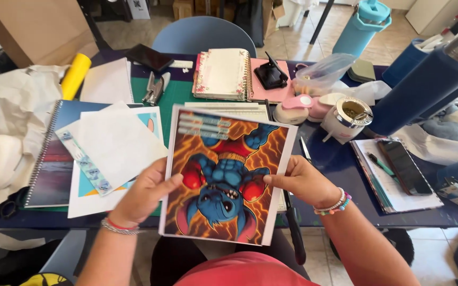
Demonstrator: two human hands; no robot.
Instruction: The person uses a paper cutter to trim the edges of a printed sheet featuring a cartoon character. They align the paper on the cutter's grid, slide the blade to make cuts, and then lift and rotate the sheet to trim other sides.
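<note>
Both hands hold a printed sheet (228, 177) over the near edge of the bench (340, 164), above the person's lap. The sheet shows a blue cartoon creature with red boxing gloves on an orange, flame-like ground, and it lies upside down to the wearer. The left hand (145, 197) has its grip closed on the sheet's left edge, thumb on the picture. The right hand (303, 182) has its grip closed on the right edge, thumb also on top. Both wrists wear bead bracelets.

Just left of the sheet lie loose white papers (113, 145), one with a strip of small blue stickers, over a spiral notebook (54, 159). Past the sheet's top edge sits an open planner (222, 74) on a green mat (176, 95), with a stapler (155, 89) beside it and a black hole punch (270, 74) on a pink pad. A yellow roll (75, 76) lies at the far left, next to crumpled white paper (6, 116).

Right of the sheet stand a white cup with a metal straw (345, 119) and pink paper punches (306, 107). A dark blue flask (430, 85) leans over that side. A phone (405, 167) and a green pen (380, 164) rest on a stack of papers. A black-handled tool (294, 228) sticks out below the right hand.
</note>
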